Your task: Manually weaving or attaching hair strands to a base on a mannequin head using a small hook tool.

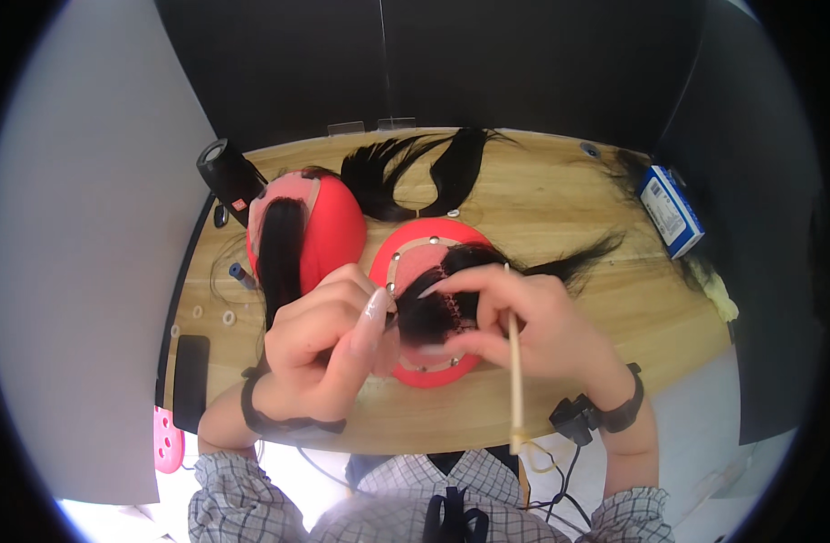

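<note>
In front of me a red wig-head form point(392, 249) carries a pink mesh cap edged with a pale band and silver pins. Black hair point(424, 308) lies over the cap, with a stitched line through it. My left hand point(329, 326) is closed at the cap's left edge, thumb against curled fingers; what it pinches is hidden. My right hand point(541, 321) bends over the cap's right side, thumb and forefinger apart around the hair. Tucked between its fingers is a thin pale stick point(514, 380) with a small loop hanging from its lower end.
Behind on the left stands a second red form point(338, 231) with hair, near a black cylindrical speaker point(225, 176). A loose black hair bundle point(455, 172) lies at the back. A blue-white box point(670, 213) is at right; a dark phone-like slab point(191, 380) is at left.
</note>
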{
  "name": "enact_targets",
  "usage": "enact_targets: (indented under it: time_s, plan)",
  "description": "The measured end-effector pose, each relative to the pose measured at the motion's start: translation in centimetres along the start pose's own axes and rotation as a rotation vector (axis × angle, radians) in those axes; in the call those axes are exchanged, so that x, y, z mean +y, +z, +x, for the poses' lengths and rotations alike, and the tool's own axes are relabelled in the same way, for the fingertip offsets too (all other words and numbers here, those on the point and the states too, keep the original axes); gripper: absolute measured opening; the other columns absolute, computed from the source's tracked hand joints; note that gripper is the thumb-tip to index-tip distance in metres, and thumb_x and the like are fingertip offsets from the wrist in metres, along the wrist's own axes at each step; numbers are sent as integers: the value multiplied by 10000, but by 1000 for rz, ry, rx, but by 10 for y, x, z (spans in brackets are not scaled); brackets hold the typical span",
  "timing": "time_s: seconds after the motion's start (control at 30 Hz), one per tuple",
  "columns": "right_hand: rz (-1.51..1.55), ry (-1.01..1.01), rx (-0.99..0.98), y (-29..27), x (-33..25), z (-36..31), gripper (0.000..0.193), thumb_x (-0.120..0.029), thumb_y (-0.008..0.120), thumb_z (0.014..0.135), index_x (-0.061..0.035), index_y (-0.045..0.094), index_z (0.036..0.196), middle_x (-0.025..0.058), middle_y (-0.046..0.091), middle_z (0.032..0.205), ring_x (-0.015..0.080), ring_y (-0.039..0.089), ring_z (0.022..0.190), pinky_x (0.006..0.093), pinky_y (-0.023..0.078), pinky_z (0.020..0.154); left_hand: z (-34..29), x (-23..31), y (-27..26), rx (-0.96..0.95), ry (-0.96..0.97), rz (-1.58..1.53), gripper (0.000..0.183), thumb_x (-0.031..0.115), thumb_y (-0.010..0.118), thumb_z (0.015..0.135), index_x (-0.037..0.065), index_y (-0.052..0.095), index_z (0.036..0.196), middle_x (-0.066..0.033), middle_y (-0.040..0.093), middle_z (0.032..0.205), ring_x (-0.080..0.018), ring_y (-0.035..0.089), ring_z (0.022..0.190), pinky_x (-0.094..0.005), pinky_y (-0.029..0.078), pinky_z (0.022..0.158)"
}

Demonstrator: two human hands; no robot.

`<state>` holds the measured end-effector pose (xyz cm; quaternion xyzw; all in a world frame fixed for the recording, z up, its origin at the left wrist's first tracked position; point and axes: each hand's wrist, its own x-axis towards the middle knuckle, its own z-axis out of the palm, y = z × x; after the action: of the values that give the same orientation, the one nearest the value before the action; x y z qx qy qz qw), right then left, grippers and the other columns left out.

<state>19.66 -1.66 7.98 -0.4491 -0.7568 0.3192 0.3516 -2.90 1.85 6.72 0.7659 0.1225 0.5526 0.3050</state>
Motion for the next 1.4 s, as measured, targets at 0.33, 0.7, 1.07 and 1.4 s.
enact_targets:
  time_s: [0.33,0.7,1.07,1.4]
  plan:
    - [-181,-323,149,5,16,-17,107,-97,772,774,-29,703,819,87,659,680,228,646,585,317,498,545,1,-3,4,146,-120,-6,392,121,349,1026,-11,492,685,-47,450,562,-148,443,516,-301,458,541]
    - [183,171,82,-32,8,-58,129,-74,771,780,-1,666,761,46,630,618,122,594,548,262,429,510,2,-11,-4,104,-84,-140,252,-31,409,976,-35,581,793,-58,558,634,-142,513,607,-437,503,921]
    - [-143,440,55,-105,71,-100,162,-138,727,863,8,677,815,62,653,670,131,636,623,248,461,582,6,-19,-2,-77,91,78,105,-92,537,834,-66,606,760,-97,576,672,-237,547,640,-416,544,760]
    - [-760,538,228,-168,137,-117,313,-35,746,804,2,654,1101,77,647,716,151,649,722,288,509,674,8,-29,-4,-167,16,187,137,-77,551,863,-28,613,752,-66,600,680,-222,562,648,-336,486,685]
